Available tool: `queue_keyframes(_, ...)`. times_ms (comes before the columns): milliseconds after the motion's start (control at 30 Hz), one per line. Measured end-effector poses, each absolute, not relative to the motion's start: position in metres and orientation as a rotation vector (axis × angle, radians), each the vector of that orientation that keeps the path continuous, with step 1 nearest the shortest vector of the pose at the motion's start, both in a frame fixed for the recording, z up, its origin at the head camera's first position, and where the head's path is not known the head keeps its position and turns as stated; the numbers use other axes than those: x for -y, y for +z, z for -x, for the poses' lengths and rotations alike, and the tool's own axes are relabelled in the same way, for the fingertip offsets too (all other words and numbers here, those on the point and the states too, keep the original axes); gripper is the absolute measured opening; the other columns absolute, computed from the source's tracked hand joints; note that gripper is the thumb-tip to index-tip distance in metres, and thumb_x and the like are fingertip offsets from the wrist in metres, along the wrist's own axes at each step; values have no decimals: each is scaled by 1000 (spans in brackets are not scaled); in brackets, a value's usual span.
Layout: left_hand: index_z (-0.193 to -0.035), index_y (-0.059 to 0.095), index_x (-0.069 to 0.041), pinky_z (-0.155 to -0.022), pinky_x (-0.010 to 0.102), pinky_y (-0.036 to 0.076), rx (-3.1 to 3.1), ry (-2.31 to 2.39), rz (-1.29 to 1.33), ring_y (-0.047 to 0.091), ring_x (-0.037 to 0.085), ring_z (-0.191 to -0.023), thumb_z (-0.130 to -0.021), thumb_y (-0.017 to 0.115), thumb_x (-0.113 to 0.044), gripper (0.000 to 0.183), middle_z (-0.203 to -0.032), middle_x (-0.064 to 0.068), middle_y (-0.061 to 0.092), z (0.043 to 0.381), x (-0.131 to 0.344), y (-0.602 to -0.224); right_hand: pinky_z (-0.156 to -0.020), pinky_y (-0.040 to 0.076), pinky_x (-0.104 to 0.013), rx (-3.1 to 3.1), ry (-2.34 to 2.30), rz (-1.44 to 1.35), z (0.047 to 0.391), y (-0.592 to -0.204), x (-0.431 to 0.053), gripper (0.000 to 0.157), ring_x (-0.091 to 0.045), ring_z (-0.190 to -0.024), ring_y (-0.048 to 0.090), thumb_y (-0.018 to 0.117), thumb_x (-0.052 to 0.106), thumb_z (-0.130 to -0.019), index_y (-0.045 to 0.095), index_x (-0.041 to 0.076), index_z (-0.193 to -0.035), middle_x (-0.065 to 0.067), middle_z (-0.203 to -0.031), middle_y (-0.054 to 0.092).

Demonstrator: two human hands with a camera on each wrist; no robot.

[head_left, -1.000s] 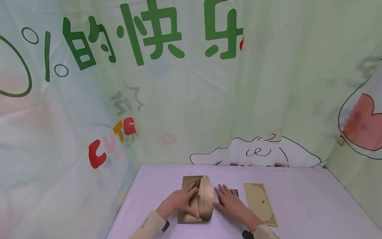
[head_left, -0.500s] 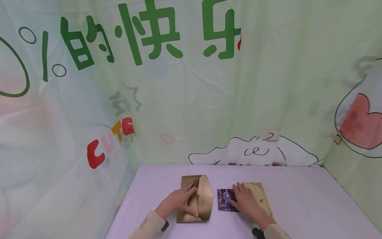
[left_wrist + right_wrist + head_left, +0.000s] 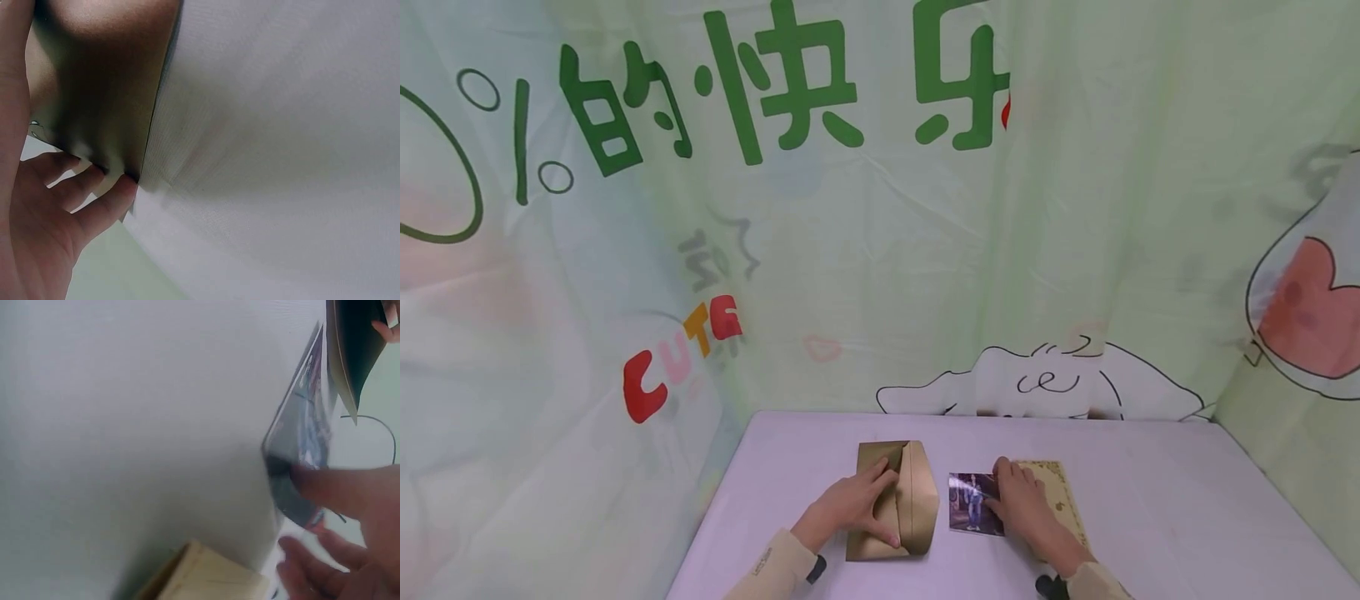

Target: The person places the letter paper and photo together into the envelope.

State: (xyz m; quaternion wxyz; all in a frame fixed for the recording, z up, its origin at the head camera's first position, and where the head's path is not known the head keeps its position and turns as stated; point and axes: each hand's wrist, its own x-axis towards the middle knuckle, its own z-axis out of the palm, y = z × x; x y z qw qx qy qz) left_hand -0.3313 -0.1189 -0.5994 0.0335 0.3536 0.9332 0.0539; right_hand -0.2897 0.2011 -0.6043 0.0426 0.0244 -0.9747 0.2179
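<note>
A gold envelope (image 3: pixel 917 500) lies on the table at the middle in the head view, its flap side facing right. My left hand (image 3: pixel 859 504) rests spread across it, thumb near the front edge and fingers toward the back. In the left wrist view, fingertips (image 3: pixel 127 187) touch the envelope's edge (image 3: pixel 106 94). To the right lies a glossy photo (image 3: pixel 973 504) showing a standing figure in blue. My right hand (image 3: pixel 1028 508) pinches its right edge, the thumb (image 3: pixel 325 487) on the photo's face (image 3: pixel 303 431) and the other fingers at its border.
A cream card (image 3: pixel 1056 492) with an ornate border lies under and beyond my right hand, partly covered by it. Everything sits on a pale lilac table (image 3: pixel 820 429). A printed curtain (image 3: pixel 880 250) hangs behind and on both sides.
My right hand first covers the photo, then slides right off it, uncovering the picture, and ends at its right edge. My left hand stays on the envelope.
</note>
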Motion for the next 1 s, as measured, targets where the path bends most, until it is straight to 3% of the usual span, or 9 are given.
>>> queue_keyframes(67, -142, 39, -30, -87, 40, 56, -2866, 168, -1082, 60, 32, -127, -62, 74, -81, 101, -161, 19, 34, 331, 119, -600, -69, 46, -39, 2933, 784, -80, 290, -607, -204, 28, -21, -76, 54, 72, 7, -90, 49, 5, -106, -5, -85, 60)
queue_keyframes(200, -142, 39, -30, -87, 40, 56, -2856, 175, -1078, 60, 32, -127, -62, 74, -81, 101, -161, 19, 34, 330, 119, -598, -60, 46, -29, 2863, 1077, -59, 290, -606, -211, 13, -14, -72, 57, 59, -1, -95, 52, 4, -105, -6, -83, 64)
queue_keyframes(500, -142, 39, -29, -88, 41, 56, -2870, 156, -1090, 58, 33, -129, -62, 73, -82, 102, -161, 20, 35, 329, 118, -598, -58, 45, -25, 2757, 1246, -4, 299, -588, -222, 12, -14, -69, 55, 56, 0, -97, 60, -5, -107, -9, -81, 63)
queue_keyframes(1000, -142, 39, -30, -87, 42, 56, -2866, 158, -1080, 59, 33, -128, -62, 72, -83, 102, -161, 20, 33, 332, 117, -600, -60, 46, -25, 2750, 1303, -13, 310, -576, -184, 12, -13, -69, 57, 58, 2, -98, 62, -2, -108, -8, -81, 63)
